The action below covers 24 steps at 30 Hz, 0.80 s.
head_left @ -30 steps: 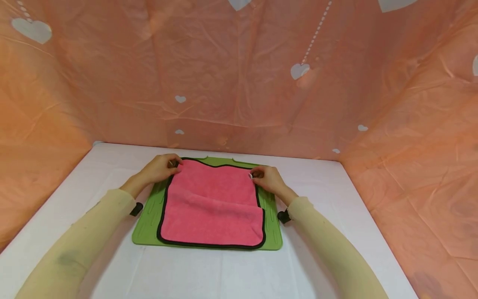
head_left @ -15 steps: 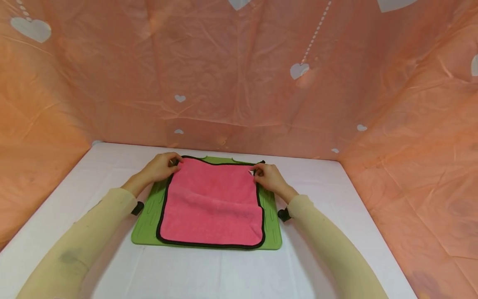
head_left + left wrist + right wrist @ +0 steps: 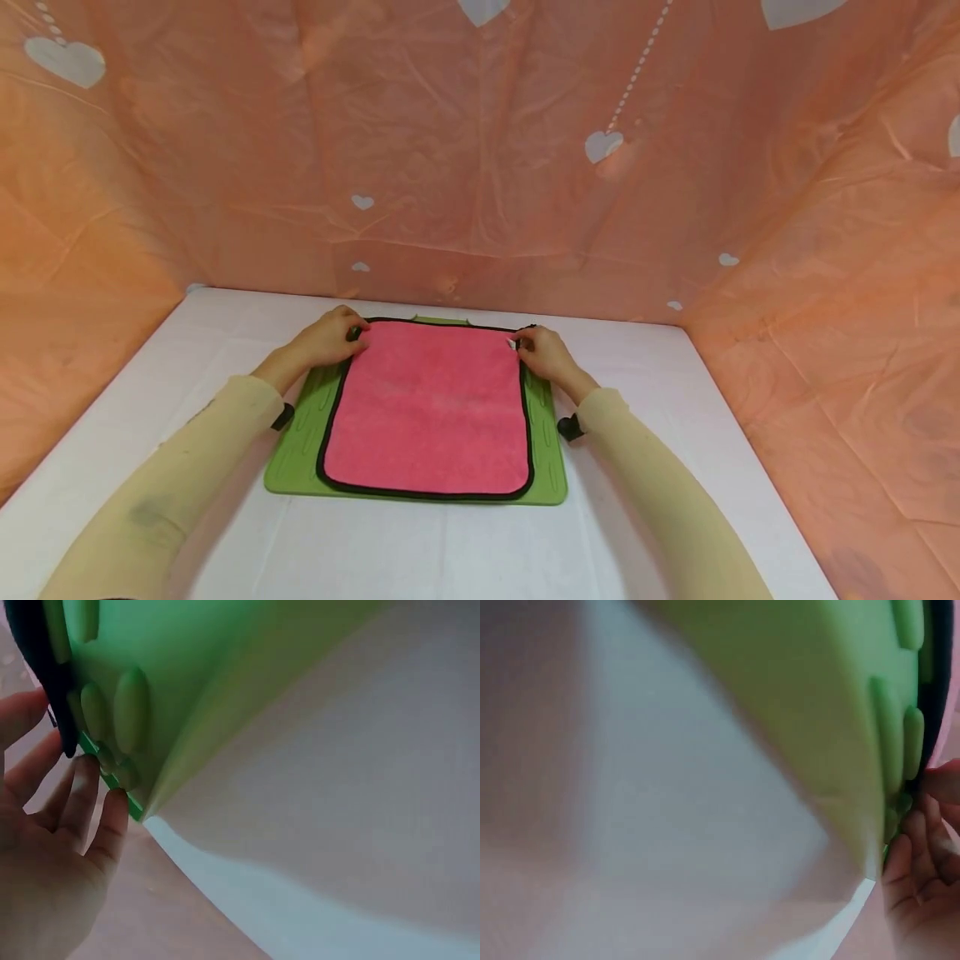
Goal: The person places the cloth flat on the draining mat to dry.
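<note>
A pink cloth with a black border lies spread flat over a green ridged mat, with the mat showing along both sides and at the far edge. At the cloth's far left corner, my left hand pinches the border between thumb and fingers. My right hand pinches the far right corner, beside a small white tag. Seen from the left wrist, the left hand's fingertips meet the black edging and the mat's rim. The right wrist view shows the right hand at the opposite corner, partly cut off.
Under the mat is a table with a white cover. An orange curtain printed with pale hearts rises behind the table and along both sides. Black wrist straps show below each sleeve.
The fold across the middle of the cloth has flattened out. Its far edge now runs straighter, and the right hand has shifted slightly to the right with its corner.
</note>
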### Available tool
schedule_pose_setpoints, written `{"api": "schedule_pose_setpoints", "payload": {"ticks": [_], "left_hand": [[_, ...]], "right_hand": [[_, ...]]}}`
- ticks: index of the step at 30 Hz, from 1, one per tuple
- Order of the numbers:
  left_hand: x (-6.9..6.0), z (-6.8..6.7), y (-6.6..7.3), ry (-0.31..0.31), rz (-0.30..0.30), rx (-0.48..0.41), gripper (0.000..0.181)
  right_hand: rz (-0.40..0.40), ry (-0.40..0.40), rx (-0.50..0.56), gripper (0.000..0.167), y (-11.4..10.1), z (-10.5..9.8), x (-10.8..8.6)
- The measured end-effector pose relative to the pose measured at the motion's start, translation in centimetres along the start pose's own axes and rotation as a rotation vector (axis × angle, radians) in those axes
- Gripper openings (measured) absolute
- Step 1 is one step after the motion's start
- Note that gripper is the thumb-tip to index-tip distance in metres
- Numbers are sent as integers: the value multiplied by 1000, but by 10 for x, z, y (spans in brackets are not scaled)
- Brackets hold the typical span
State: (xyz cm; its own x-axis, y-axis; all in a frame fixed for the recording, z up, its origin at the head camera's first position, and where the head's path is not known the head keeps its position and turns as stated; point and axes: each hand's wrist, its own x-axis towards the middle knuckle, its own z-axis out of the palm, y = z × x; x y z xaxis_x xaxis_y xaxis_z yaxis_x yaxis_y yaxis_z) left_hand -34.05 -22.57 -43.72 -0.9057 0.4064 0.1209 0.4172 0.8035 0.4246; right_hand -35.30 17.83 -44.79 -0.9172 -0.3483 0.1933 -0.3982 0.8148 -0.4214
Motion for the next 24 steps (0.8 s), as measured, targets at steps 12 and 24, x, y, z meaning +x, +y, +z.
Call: {"api": "schedule_pose_setpoints", "payload": {"ticks": [12,24], "left_hand": [[-2,1,4,-144,-30,148,70],[-15,2,6,-112,12,159,80]], "right_hand": [[-31,-168,-164,50,-7,-2,-3],[-73,-206,-99,67,5,-16,-18]]}}
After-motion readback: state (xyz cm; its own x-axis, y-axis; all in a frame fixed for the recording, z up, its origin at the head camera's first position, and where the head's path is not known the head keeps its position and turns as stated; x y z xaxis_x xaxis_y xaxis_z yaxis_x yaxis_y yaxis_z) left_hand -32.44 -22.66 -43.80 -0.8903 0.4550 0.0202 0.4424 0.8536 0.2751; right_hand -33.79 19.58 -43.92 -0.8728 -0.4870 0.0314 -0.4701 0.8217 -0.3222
